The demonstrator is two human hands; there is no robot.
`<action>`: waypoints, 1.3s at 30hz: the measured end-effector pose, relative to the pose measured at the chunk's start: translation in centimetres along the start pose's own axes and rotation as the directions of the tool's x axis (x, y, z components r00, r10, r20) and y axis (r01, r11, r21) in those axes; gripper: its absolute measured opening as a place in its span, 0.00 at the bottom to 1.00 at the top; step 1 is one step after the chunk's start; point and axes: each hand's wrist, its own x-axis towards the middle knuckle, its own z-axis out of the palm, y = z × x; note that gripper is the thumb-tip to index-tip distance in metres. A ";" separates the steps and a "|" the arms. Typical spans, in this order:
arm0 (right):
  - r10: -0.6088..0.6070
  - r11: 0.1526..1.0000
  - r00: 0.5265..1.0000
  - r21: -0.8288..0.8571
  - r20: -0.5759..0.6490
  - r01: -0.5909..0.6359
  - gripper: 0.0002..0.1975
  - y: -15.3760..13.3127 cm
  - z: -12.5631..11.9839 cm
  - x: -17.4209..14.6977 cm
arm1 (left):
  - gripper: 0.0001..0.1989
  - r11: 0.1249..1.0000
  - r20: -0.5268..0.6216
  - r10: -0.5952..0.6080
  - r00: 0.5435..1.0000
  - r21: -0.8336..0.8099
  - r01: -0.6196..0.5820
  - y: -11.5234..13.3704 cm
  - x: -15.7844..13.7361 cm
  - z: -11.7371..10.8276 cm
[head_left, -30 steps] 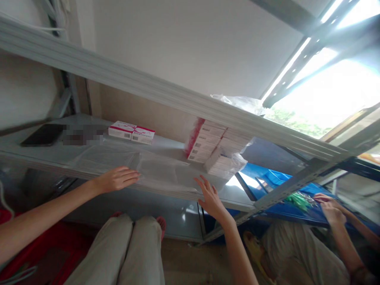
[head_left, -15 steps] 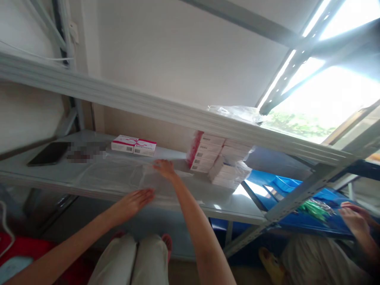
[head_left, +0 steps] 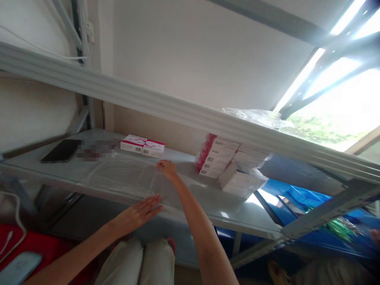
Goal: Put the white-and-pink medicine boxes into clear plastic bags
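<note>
A clear plastic bag [head_left: 118,174] lies flat along the grey shelf [head_left: 187,194] in front of me. My right hand [head_left: 168,169] is closed, its fingertips pinching the bag's right end near the far edge. By the bag's near edge, my left hand [head_left: 145,211] is stretched out with its fingers extended over the shelf's front. Behind the bag, two small white and pink boxes [head_left: 142,145] sit side by side. To the right of my right hand stand stacked white and pink boxes [head_left: 218,156], with clear plastic around part of the stack.
A dark phone [head_left: 61,150] lies at the shelf's left end, beside a blurred-out patch. An upper shelf beam [head_left: 166,107] crosses above. At right are a slanted metal post [head_left: 314,206], a blue tray [head_left: 308,196] and part of another person. A red surface [head_left: 53,245] is lower left.
My right hand has gone from spread fingers over the bag to a pinch at its end. My left hand has shifted slightly right. The view has turned a little to the left.
</note>
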 end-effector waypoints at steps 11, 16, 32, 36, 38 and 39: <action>-0.117 0.978 0.981 0.154 -0.156 0.141 0.09 0.3 -1.4 -0.6 | 0.30 0.945 -0.178 -0.234 0.956 -0.271 0.181 1.0 -0.6 -3.0; -0.181 0.963 0.975 0.177 -0.132 0.203 0.09 -1.9 -2.7 0.1 | 0.20 0.546 -0.258 -0.823 0.506 -0.606 0.579 1.5 -1.4 -3.2; -0.352 0.827 0.931 0.435 -0.093 0.356 0.12 -12.2 1.3 7.0 | 0.33 0.121 -0.223 -0.973 -0.056 -0.705 0.699 -2.2 -7.1 -3.0; -0.362 0.867 0.929 0.340 -0.071 0.364 0.11 -13.7 3.2 9.1 | 0.34 0.036 -0.206 -0.956 -0.210 -0.790 0.611 -3.8 -9.2 -2.1; -0.361 0.897 0.932 0.259 -0.044 0.359 0.11 -14.4 4.2 10.2 | 0.31 -0.002 -0.134 -0.965 -0.227 -0.858 0.514 -4.3 -9.7 -2.0; -0.355 0.911 0.934 0.215 -0.028 0.353 0.11 -14.7 4.7 10.7 | 0.30 -0.016 -0.107 -0.968 -0.228 -0.877 0.480 -4.4 -9.8 -1.9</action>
